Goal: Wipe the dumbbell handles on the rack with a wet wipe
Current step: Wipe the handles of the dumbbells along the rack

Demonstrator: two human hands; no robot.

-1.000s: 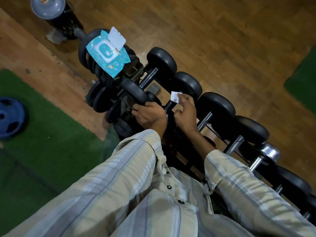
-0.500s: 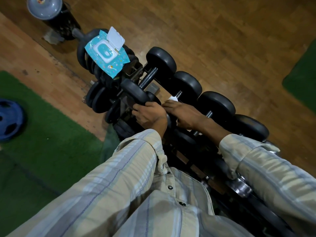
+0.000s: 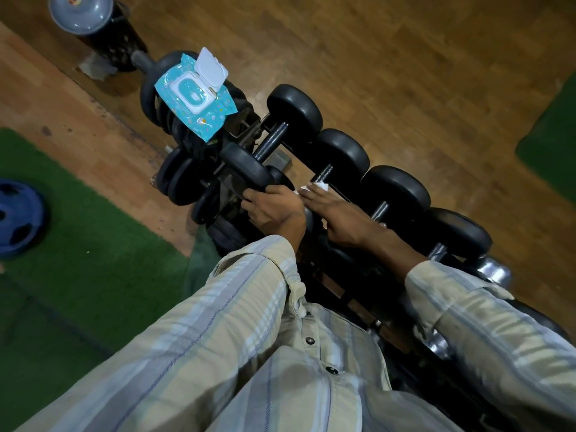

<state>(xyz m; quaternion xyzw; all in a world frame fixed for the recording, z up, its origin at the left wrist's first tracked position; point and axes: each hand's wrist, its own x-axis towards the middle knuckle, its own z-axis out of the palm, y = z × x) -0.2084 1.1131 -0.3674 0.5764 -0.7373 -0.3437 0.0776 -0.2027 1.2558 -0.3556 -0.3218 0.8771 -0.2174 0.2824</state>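
A row of black dumbbells point(image 3: 341, 152) lies on a dark rack point(image 3: 241, 132) that runs from the upper left to the lower right. My left hand point(image 3: 274, 208) grips the near head of the second dumbbell. My right hand point(image 3: 335, 213) lies over that dumbbell's handle point(image 3: 324, 174) and holds a white wet wipe point(image 3: 321, 186) against it. Only a small part of the wipe shows at my fingertips. A turquoise pack of wet wipes point(image 3: 194, 96) with its white lid flipped open rests on the weight plates at the rack's far end.
Black weight plates point(image 3: 174, 179) hang at the rack's left end. A blue plate point(image 3: 17, 213) lies on the green turf to the left. A black bin with a grey lid point(image 3: 84, 10) stands at the top left. Wooden floor lies beyond the rack.
My right hand moved from a raised position with the wipe visible down onto the second dumbbell's handle, with the arm swinging to the right. My left hand stayed in place.
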